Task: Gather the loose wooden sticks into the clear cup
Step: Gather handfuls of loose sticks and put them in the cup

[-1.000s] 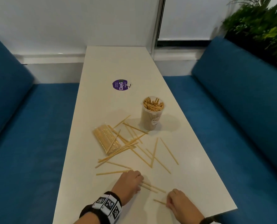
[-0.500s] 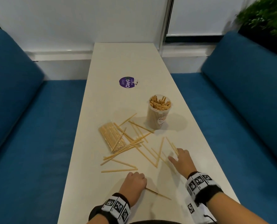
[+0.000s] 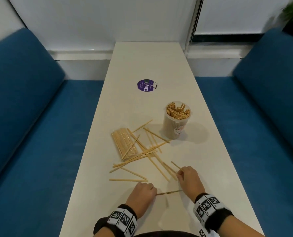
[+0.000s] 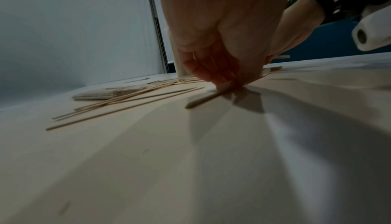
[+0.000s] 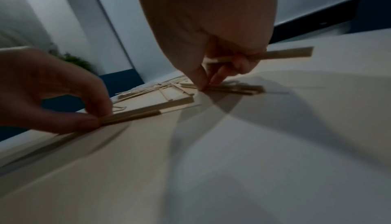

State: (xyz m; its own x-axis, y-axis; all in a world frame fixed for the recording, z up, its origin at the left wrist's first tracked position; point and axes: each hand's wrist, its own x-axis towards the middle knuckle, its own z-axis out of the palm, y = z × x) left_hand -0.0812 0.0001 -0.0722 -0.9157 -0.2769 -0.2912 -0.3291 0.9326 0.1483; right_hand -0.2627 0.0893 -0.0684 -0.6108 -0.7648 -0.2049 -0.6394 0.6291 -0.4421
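Down low, the left hand (image 3: 142, 194) pinched a stick (image 3: 169, 192) on the worktop (image 3: 210, 168); the right hand (image 3: 190, 181) clutched another stick (image 3: 175, 165). Loose sticks (image 3: 142, 151) lay beside the cup (image 3: 175, 124).

Pale, matt wooden sticks (image 3: 143, 153) lie on a smooth, cream table (image 3: 149, 62) with a soft sheen. The clear plastic cup (image 3: 174, 129) looks cloudy. At centre left, a glossy plastic-wrapped bundle (image 3: 124, 143). Blue benches (image 3: 39, 134) look like woven cloth.
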